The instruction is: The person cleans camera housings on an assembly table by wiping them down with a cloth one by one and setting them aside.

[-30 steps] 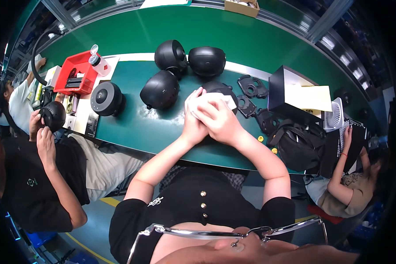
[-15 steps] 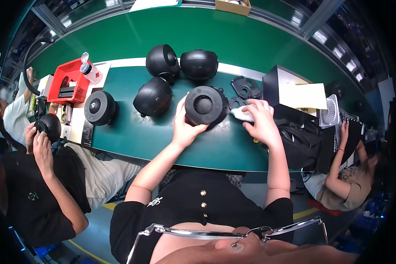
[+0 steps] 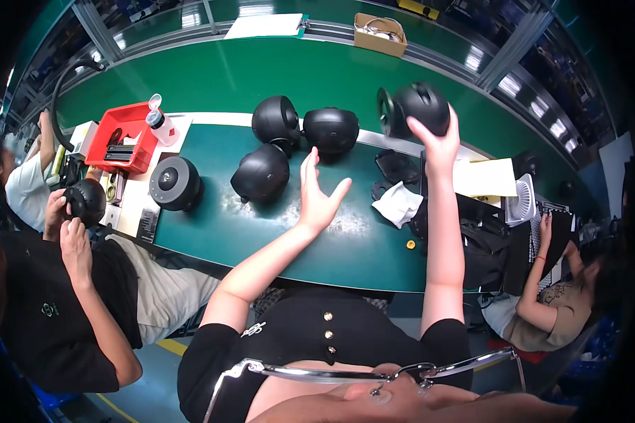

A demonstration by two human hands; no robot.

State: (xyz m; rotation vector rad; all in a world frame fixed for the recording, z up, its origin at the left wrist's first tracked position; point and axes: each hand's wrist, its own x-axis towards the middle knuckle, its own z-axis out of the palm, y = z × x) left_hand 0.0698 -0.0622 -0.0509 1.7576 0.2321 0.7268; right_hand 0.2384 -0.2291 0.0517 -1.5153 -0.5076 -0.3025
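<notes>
My right hand [image 3: 439,144] is raised over the far right of the table, its fingers wrapped round a black rounded housing [image 3: 422,111] with a ring-shaped base turned to the left. Nothing is in my left hand [image 3: 320,201], which hovers over the table's middle with fingers stretched and thumb apart. A crumpled white cloth [image 3: 400,204] lies below the right hand, beside black moulded parts [image 3: 396,167]. Left of my left hand, a black rounded housing [image 3: 261,173] rests on its side. Behind it stand two similar ones, a left housing [image 3: 275,118] and a right housing [image 3: 331,130].
Another black housing [image 3: 175,183] sits near a red bin [image 3: 142,156] and a plastic bottle [image 3: 164,130]. A co-worker at left handles a housing [image 3: 86,202]. At right are a black bag [image 3: 483,243], yellow paper [image 3: 487,178] and a white basket [image 3: 521,201]. A yellow piece [image 3: 410,244] lies nearby.
The housing has passed from my left hand to my right and moved up to the far right. My right hand has let go of the white cloth; my left hand has opened.
</notes>
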